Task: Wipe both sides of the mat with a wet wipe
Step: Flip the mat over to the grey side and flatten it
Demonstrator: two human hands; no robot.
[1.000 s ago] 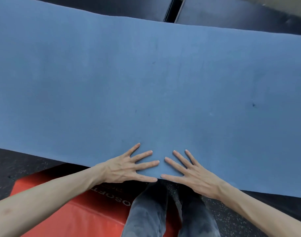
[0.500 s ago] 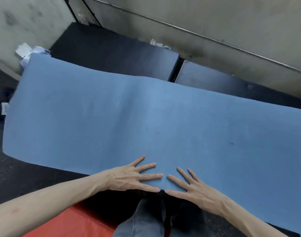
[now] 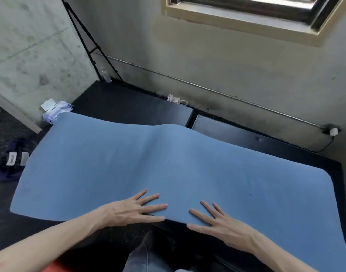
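Note:
A long blue mat [image 3: 168,169] lies spread across the dark floor in front of me, with a raised ripple running through its far middle. My left hand [image 3: 132,211] rests flat on the mat's near edge, fingers straight and spread. Beside it, a little to the right, my right hand [image 3: 217,222] lies flat on the same edge, fingers spread too. Neither hand holds anything. A pack of wet wipes [image 3: 56,111] with loose white wipes sits on the floor just past the mat's far left corner.
Black floor pads [image 3: 132,103] lie beyond the mat along the wall. A tripod leg [image 3: 93,50] stands in the far left corner. Dark cloth with white labels [image 3: 13,160] lies left of the mat. A cable and plug [image 3: 333,131] sit at the far right. My knees [image 3: 148,258] are below.
The view has pulled back and tilted up, so the whole mat, wall and window now show. Both hands stay flat on the near edge and have drawn slightly apart.

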